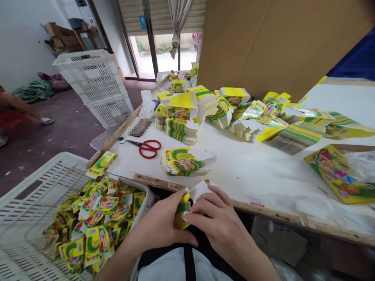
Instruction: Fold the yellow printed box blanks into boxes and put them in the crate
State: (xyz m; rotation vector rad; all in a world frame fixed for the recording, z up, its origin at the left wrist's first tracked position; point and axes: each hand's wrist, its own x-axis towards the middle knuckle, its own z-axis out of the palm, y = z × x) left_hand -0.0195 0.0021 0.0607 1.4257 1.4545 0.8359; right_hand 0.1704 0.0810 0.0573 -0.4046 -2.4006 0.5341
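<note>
Just off the table's front edge, my left hand [166, 218] is wrapped round a small yellow and green carton [181, 221]. My right hand [212, 212] grips the same carton at its raised white flaps, fingers bent over the opening. Most of the carton is hidden behind my fingers. A stack of flat, unfolded cartons [184, 162] lies on the table just beyond my hands. To the left, a white plastic crate [63, 162] is heaped with folded yellow cartons [98, 224].
Red-handled scissors [150, 149] lie on the white table [234, 168], whose front edge is wooden. More stacked cartons [181, 130] stand behind. A larger printed box [336, 171] is at the right. Stacked white crates [96, 84] stand on the floor. A person's leg [22, 103] shows far left.
</note>
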